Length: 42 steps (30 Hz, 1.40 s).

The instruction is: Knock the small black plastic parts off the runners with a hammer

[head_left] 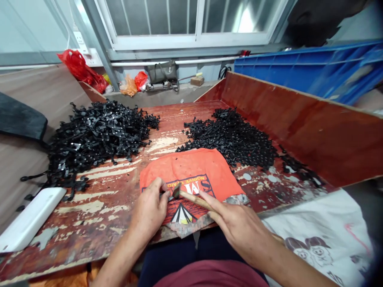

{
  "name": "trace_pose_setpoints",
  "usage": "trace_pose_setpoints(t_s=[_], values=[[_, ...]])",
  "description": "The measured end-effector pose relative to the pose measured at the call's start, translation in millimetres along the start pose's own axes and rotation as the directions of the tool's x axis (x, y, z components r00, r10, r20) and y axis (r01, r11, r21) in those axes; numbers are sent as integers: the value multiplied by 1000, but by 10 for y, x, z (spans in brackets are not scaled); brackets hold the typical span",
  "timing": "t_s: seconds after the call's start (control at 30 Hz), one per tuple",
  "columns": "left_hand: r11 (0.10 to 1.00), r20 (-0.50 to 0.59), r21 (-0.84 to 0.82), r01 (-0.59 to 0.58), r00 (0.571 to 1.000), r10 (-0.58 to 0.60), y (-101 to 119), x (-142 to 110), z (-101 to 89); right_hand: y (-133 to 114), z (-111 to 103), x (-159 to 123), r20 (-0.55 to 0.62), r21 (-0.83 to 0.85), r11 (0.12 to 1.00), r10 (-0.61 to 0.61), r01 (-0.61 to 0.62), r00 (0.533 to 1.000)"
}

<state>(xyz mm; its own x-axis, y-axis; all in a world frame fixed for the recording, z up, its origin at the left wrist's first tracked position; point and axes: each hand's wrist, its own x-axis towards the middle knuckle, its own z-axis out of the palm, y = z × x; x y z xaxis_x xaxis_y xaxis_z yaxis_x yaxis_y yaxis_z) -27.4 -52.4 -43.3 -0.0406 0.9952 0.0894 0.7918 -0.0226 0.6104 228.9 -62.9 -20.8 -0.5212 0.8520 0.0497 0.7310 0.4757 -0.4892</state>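
Observation:
My right hand (230,217) is wrapped round the wooden handle of a small hammer (196,200). Its dark metal head is low over an orange printed cloth (191,163) near the table's front edge. Just left of the hammer head, my left hand (151,205) is closed in a pinch, fingertips down by the cloth. A small dark piece seems to be at those fingertips, too hidden to name. Black jointed parts lie in a large pile (101,131) at the left. A second pile of small black parts (233,137) spreads behind and right of the cloth.
A white plastic case (31,219) lies at the front left of the worn red table (89,207). Wooden side boards (287,123) border it. Beyond the right board stands a blue crate (278,73). A white printed sack (326,227) is at the front right.

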Motion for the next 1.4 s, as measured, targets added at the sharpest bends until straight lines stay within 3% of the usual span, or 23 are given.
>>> trace_pose_setpoints(t_s=[0.07, 0.2, 0.33, 0.47, 0.53, 0.63, 0.73, 0.8, 0.97, 1.03, 1.13, 1.23, 1.4], values=[[1000, -9, -4, -9, 1000, 9, 4, -5, 6, -3, -13, 18, 22, 21, 1000, 18, -18, 1000], [999, -32, -47, -19, 999, 18, -21, 3, 12, 16, -181, 22, -46, 164, 986, 31, -23, 998], [955, -40, -290, 62, 996, -77, -79, -7, -51, 135, -262, 3, -76, 189, 979, 95, -79, 993], [737, 124, -602, 309, 947, -295, -111, -105, -186, 291, -205, -18, -42, 162, 976, 154, -145, 987], [649, 197, -652, 393, 914, -356, -106, -173, -252, 357, -162, -26, -25, 122, 977, 177, -173, 984], [587, 226, -684, 434, 890, -395, -80, -261, -330, 434, -102, -3, -75, -17, 983, 181, -183, 981], [482, 255, -759, 438, 881, -398, -36, -327, -390, 488, -56, 101, -161, -248, 938, 208, -244, 965], [338, 336, -823, 456, 871, -358, 2, -369, -420, 516, -36, 202, -209, -373, 888, 200, -268, 957], [-57, 486, -872, 486, 847, -214, 73, -487, -437, 493, -15, 375, -325, -545, 823, -32, -160, 945], [-158, 514, -858, 489, 832, -210, 71, -529, -417, 411, -16, 374, -361, -467, 880, -98, -89, 928], [-287, 563, -812, 508, 812, -155, 58, -570, -370, 221, -25, 337, -372, -222, 969, -190, 111, 909], [-377, 591, -762, 526, 804, -73, 73, -598, -317, 14, -35, 315, -369, -25, 972, -224, 232, 902], [-421, 589, -722, 548, 807, 41, 142, -637, -233, -259, -38, 311, -335, 196, 935, -220, 296, 916]])
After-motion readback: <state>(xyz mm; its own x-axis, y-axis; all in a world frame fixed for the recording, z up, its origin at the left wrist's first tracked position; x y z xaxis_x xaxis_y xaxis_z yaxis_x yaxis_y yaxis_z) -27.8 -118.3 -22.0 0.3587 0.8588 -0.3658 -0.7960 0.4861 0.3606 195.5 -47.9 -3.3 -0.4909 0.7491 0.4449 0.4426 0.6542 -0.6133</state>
